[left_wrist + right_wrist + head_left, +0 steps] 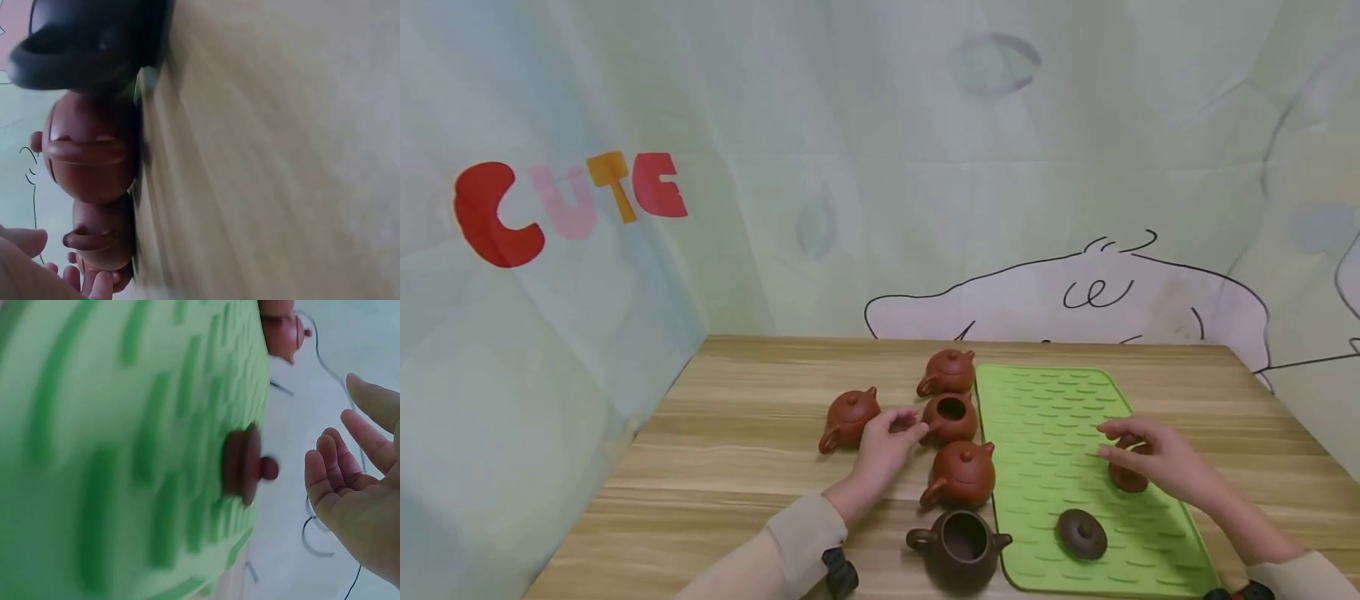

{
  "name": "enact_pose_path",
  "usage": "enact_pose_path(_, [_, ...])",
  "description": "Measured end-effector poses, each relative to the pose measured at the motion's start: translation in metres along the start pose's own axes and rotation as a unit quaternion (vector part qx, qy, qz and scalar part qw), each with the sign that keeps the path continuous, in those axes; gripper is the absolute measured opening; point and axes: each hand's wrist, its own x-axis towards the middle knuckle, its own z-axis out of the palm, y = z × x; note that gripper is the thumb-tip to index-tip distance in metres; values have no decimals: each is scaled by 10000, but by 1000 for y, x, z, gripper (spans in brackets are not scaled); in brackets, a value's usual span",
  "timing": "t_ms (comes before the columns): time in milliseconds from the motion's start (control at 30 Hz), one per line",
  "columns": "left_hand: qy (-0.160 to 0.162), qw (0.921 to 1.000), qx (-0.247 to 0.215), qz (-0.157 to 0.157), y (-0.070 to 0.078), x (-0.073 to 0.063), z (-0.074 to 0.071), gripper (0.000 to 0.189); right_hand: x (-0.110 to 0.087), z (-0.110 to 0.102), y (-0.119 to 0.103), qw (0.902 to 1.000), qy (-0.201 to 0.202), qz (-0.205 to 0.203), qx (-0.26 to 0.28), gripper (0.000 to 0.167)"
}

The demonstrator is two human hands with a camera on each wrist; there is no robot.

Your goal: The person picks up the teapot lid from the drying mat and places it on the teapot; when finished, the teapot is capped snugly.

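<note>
Count: 5 teapots (964,477), 2 loose lids (1081,535). Left hand (883,443), fingers loose, beside lidless red-brown teapot (953,428); right hand (1167,458), fingers parted, above knobbed red-brown lid (1127,480).

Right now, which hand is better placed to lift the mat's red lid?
Probably the right hand: it hovers over the red lid, while the left hand is by the open red pot.

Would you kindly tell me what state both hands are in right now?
Left hand: open, beside the lidless red teapot; contact cannot be told.
Right hand: open, holding nothing, above the red lid.
</note>
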Motion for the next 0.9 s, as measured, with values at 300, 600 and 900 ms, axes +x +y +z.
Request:
enact_pose_path(300, [-93, 9994, -191, -288, -5, 5, 4, 30, -13, -6, 25, 9990, 101, 121, -421, 38])
enact_pose_path(600, [-213, 9994, -109, -230, -6, 6, 7, 24, -19, -5, 33, 9990, -63, 354, -280, 36])
enact_pose_path(900, [-302, 9995, -11, -102, -6, 5, 11, 20, -21, -3, 37, 9983, -39, 439, -377, 30])
